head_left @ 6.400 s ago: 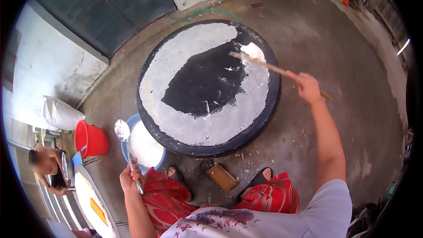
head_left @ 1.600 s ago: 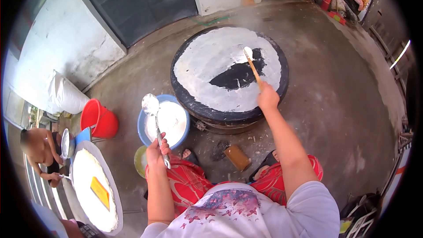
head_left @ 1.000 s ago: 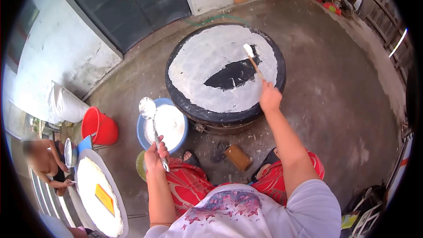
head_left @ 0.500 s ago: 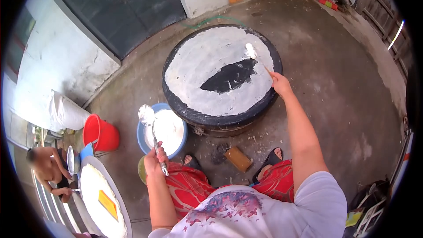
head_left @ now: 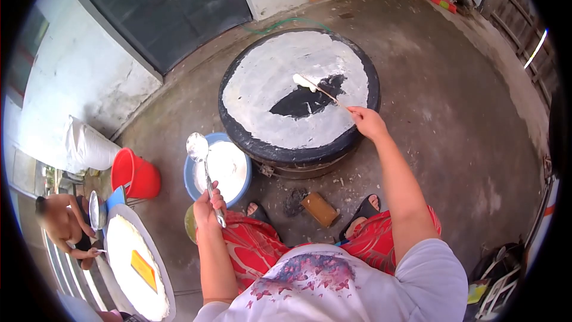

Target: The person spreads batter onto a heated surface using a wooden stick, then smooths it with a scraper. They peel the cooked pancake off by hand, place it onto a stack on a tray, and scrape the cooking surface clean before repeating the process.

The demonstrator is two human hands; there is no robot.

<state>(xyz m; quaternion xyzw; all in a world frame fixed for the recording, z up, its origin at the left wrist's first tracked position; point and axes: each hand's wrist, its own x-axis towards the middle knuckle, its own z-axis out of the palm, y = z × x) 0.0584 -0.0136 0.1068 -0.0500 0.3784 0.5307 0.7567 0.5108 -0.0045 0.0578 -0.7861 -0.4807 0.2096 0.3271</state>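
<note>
My right hand (head_left: 367,122) is closed around one end of a thin stick (head_left: 329,95) that reaches over a large round black griddle (head_left: 372,87). A lump of white batter (head_left: 305,83) sits at the stick's far end. Spread batter (head_left: 268,65) covers most of the griddle, leaving a dark uncovered patch (head_left: 296,105) near the middle. In my left hand (head_left: 210,209) a metal ladle (head_left: 197,146) is gripped by its handle, its white-smeared bowl raised beside the rim of a blue basin (head_left: 190,177). White batter (head_left: 226,167) fills that basin.
A red bucket (head_left: 142,174) and a white sack (head_left: 95,146) stand at left. Nearer, a round tray holds a white sheet with a yellow block (head_left: 143,271) on it; another person (head_left: 65,220) sits beyond. A brick (head_left: 320,209) lies between my feet.
My right hand has swept the stick leftward, bringing the batter lump from the griddle's right side to its middle. The dark patch is smaller. My left hand still holds the ladle.
</note>
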